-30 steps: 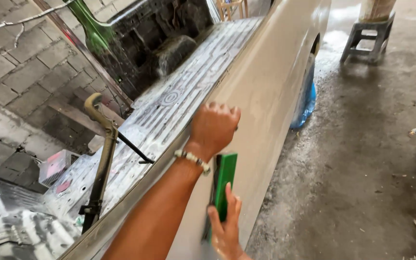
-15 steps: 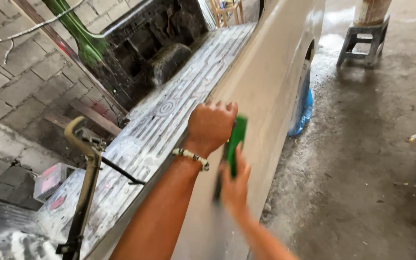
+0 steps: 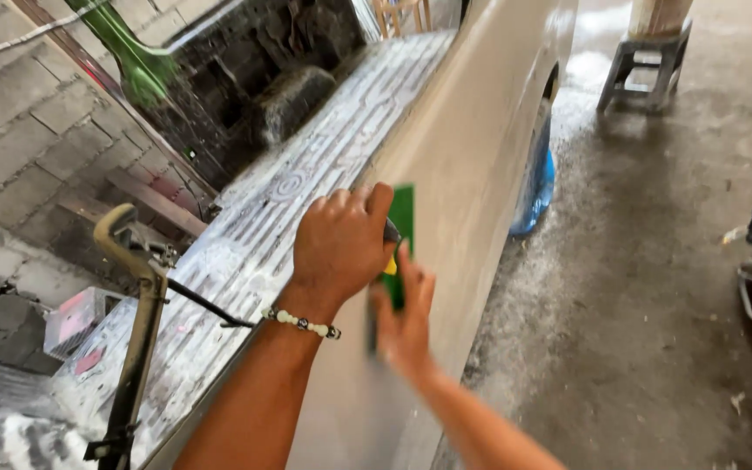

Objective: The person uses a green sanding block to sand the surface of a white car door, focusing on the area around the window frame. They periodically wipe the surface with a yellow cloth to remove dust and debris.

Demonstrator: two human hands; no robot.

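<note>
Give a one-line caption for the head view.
Left hand grips the truck panel's top edge; right hand presses a green block against it.

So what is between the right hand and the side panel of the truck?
In the head view, a green block lies between the right hand and the grey side panel. The hand presses it flat against the panel.

I read the truck side panel point(image 3: 472, 174) as matt beige, primer-like and smooth. Truck bed floor point(image 3: 306, 200) is ribbed metal, dusty white. Green sanding block point(image 3: 402, 235) looks like smooth plastic. Beaded bracelet point(image 3: 299, 322) is glossy. Concrete floor point(image 3: 654, 261) is rough and stained. Brick paving point(image 3: 10, 130) is coarse.
</note>
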